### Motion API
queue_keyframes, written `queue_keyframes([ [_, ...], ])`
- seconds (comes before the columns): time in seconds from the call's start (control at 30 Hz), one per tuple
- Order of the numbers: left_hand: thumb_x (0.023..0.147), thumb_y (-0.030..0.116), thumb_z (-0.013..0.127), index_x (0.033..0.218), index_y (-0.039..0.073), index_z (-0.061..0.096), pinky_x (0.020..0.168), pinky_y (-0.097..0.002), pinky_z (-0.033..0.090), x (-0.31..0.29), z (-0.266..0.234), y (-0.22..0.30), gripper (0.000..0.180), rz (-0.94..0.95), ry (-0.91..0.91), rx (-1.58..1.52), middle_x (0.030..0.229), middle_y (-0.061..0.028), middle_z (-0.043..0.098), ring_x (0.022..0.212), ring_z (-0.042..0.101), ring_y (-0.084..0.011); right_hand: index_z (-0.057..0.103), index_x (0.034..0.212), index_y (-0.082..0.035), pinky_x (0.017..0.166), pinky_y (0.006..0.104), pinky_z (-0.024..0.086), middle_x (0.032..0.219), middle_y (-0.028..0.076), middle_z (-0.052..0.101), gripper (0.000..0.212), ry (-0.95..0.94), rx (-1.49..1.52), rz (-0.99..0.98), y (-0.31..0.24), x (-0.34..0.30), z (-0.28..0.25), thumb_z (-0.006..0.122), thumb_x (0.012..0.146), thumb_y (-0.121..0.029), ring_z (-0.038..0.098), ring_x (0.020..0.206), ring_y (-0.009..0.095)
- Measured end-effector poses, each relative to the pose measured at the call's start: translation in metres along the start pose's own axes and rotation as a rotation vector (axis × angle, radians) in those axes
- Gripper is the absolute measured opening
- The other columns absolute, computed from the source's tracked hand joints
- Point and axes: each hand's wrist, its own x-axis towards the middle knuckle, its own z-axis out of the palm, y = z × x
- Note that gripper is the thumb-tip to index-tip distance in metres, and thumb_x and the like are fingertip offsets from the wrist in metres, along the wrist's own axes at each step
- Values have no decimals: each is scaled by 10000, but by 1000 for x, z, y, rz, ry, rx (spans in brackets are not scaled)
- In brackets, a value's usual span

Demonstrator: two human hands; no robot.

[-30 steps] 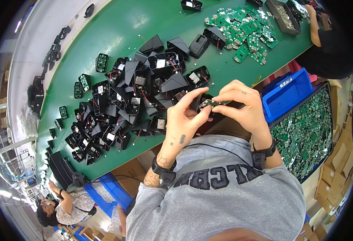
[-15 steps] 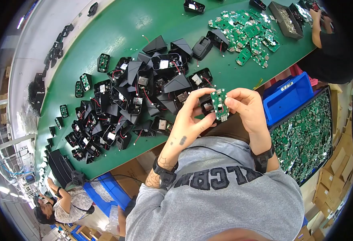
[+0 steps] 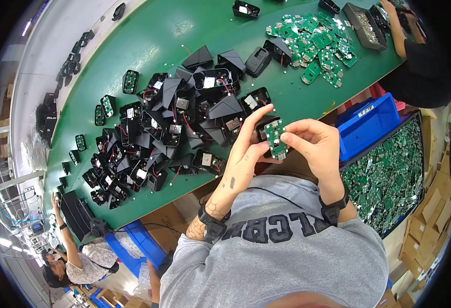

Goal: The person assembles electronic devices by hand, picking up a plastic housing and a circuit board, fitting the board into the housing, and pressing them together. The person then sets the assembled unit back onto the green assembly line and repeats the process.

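Note:
My left hand [image 3: 246, 149] is closed around a black plastic housing [image 3: 260, 132], which is mostly hidden behind its fingers and the board. A green circuit board [image 3: 275, 139] lies at the housing's open face, tilted toward me; whether it sits fully inside I cannot tell. My right hand [image 3: 313, 146] pinches the right edge of that board between thumb and fingers. Left of my hands, a heap of black housings [image 3: 176, 110] with red wires covers the green table. Beyond my hands lies a pile of loose green circuit boards [image 3: 315, 43].
A blue bin [image 3: 367, 128] stands by the table edge on my right, beside a large tray of circuit boards [image 3: 384, 174]. A grey box of small metal parts [image 3: 365, 26] is at the far right, near a co-worker's arm [image 3: 395, 28]. Another person [image 3: 76, 262] works at lower left.
The circuit board and both hands have shifted slightly left, the board now closer to the housing. My left index finger has straightened upward. Both co-workers' arms have moved.

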Motion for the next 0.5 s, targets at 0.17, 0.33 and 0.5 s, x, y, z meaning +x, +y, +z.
queue_keyframes([
  [0.17, 845, -28, 526, 1483, 125, 219, 770, -354, 572, -4, 4, -9, 725, 68, -24, 77, 1211, -112, 528, 1018, 584, -189, 638, 920, 13, 650, 204, 505, 810, 58, 682, 172, 55, -155, -9, -7, 1, 5, 728, 774, 25, 643, 720, 94],
  [0.33, 923, 28, 499, 1497, 150, 171, 657, -247, 495, -6, 3, -11, 672, 90, -30, 170, 1143, -76, 519, 847, 552, -114, 609, 939, -10, 699, 229, 490, 845, 47, 669, 220, 30, -382, -104, -9, 2, 2, 739, 762, -10, 630, 770, 95],
  [0.5, 948, 41, 457, 1504, 160, 140, 622, -228, 454, -5, 8, -13, 652, 30, -42, 193, 1050, -35, 489, 730, 488, -79, 595, 1060, 9, 813, 274, 479, 1118, 85, 618, 291, -32, -448, -257, 4, 9, -3, 698, 789, -7, 589, 983, 123],
])
